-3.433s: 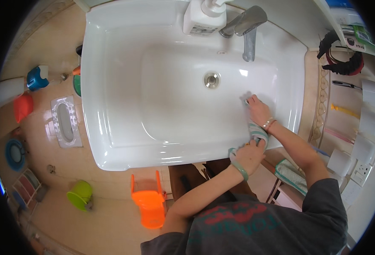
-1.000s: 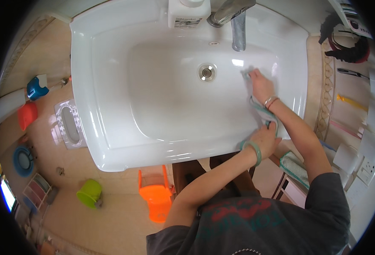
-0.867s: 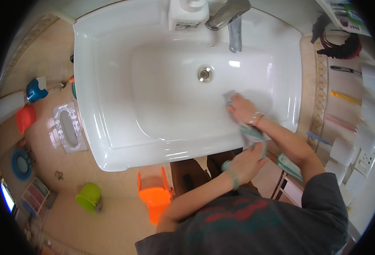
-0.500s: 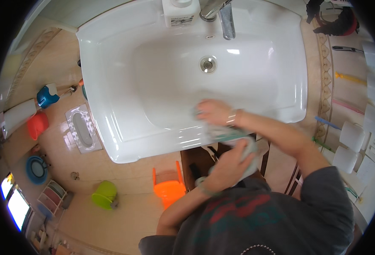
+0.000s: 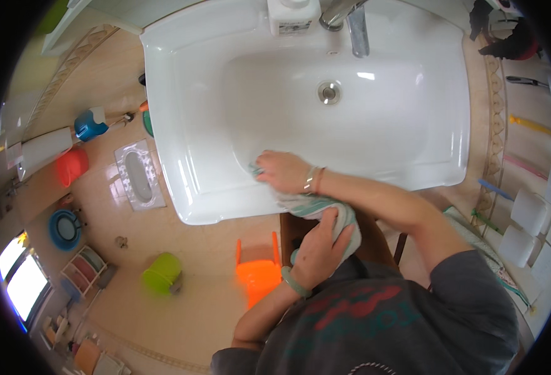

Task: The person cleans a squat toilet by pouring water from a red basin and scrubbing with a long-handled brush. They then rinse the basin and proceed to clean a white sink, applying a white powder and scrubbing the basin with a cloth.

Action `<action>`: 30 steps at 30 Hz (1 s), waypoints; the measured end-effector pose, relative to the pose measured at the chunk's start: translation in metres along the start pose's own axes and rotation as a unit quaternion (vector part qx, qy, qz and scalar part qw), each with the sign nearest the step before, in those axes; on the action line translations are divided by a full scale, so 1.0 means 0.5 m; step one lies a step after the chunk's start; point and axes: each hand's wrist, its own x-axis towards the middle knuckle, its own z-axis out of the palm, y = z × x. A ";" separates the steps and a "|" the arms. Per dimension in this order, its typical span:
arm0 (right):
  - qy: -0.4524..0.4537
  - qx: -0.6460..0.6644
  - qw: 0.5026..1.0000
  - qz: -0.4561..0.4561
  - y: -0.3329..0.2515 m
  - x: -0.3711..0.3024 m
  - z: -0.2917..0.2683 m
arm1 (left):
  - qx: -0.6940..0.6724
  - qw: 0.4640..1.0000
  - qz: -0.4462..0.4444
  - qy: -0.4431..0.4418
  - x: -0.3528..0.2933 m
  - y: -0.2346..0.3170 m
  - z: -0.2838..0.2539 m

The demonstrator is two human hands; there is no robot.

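A white and green cloth (image 5: 313, 205) stretches between my two hands over the near rim of the white washbasin (image 5: 388, 125). My right hand (image 5: 283, 171), wearing a bracelet, presses one end of it against the basin's inner front slope, and a small bit of cloth pokes out past the fingertips. Below the rim and closer to my body, my left hand (image 5: 323, 249), with a green bangle at its wrist, grips the bunched remainder. The palm side of both hands is hidden.
At the basin's back stand a white bottle (image 5: 294, 15) and a chrome faucet (image 5: 358, 31). A metal drain (image 5: 328, 92) sits in the bowl. On the floor are an orange chair (image 5: 258, 275), a lime-green bucket (image 5: 162, 273) and a squat toilet (image 5: 139, 174).
My right hand has slid left along the basin's front slope, drawing the cloth with it. The left hand has shifted slightly left, still gripping the bunched part. The whole view has shifted a little.
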 end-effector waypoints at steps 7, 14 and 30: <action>-0.036 -0.152 0.972 0.178 0.205 -0.200 -0.211 | -0.078 0.984 0.113 -0.110 0.072 -0.046 0.171; 0.044 -0.145 0.981 0.122 0.143 -0.022 -0.050 | -0.089 0.996 -0.020 0.001 0.024 -0.040 0.046; 0.136 -0.096 0.982 0.085 0.117 -0.124 -0.124 | -0.103 0.992 -0.074 0.015 0.074 0.027 0.060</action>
